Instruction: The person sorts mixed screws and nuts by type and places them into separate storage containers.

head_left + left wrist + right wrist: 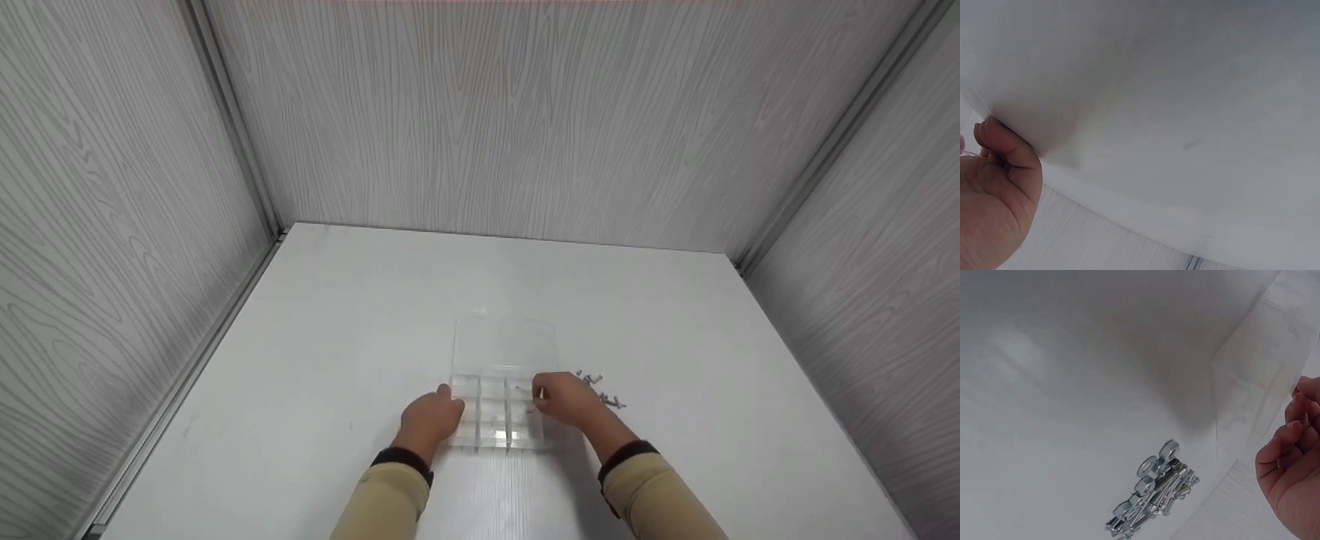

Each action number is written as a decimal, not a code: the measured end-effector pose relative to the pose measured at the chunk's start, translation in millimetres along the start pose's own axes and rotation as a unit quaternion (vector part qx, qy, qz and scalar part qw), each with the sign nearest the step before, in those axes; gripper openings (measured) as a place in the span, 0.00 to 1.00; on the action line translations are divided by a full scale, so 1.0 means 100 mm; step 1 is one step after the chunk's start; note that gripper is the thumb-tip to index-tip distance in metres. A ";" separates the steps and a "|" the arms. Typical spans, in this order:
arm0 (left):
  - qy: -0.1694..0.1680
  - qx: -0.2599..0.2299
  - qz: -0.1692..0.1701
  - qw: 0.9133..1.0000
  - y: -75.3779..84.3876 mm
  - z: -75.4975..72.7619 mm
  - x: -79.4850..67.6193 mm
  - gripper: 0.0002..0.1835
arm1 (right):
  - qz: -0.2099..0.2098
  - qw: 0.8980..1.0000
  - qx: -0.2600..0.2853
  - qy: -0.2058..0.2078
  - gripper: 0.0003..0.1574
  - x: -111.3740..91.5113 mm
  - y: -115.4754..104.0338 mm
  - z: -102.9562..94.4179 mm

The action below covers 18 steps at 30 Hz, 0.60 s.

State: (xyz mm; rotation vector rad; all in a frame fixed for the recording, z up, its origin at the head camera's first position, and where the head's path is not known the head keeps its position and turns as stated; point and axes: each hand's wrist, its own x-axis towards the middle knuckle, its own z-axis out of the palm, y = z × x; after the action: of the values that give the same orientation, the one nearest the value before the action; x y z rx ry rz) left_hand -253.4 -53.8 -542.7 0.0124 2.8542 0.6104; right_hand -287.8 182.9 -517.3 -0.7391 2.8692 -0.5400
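A clear plastic compartment box (493,412) lies on the white table, its transparent lid (504,341) folded back away from me. My left hand (433,417) grips the box's left edge, thumb over the rim; in the left wrist view the left hand (1002,185) has curled fingers. Over the right-hand column of compartments is my right hand (568,397), thumb and fingers drawn together. In the right wrist view the right hand (1292,455) shows curled fingers beside the box's wall (1252,382); whatever lies between the fingertips is hidden. Small specks show in the compartments near it.
To the right of the box lies a loose pile of metal screws (1171,486) and nuts (1145,485). The white table (337,300) is bounded by grey wood-grain panels (480,120) at the back and both sides.
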 end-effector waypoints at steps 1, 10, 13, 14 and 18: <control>0.001 -0.001 0.002 1.000 0.00 0.00 -0.01 0.28 | 0.005 1.000 0.006 0.001 0.03 -0.01 0.02 -0.02; -0.007 0.003 0.006 1.000 0.00 -0.02 -0.04 0.29 | 0.185 0.981 -0.063 0.015 0.11 -0.13 0.39 -0.24; -0.011 -0.003 -0.002 1.000 0.00 -0.01 -0.02 0.30 | 0.235 0.970 -0.068 0.004 0.18 -0.20 0.50 -0.28; -0.011 -0.004 -0.005 1.000 0.00 0.00 -0.02 0.30 | 0.244 0.967 -0.066 0.001 0.20 -0.22 0.53 -0.28; -0.013 -0.012 -0.014 1.000 0.02 0.01 -0.01 0.30 | 0.262 0.963 -0.061 -0.009 0.23 -0.29 0.61 -0.28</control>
State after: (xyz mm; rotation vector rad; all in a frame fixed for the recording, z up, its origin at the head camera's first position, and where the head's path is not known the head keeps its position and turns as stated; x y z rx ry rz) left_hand -252.6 -51.9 -542.3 -0.0244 2.8164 0.6347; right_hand -295.2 255.5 -512.5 0.0218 2.9215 -0.2817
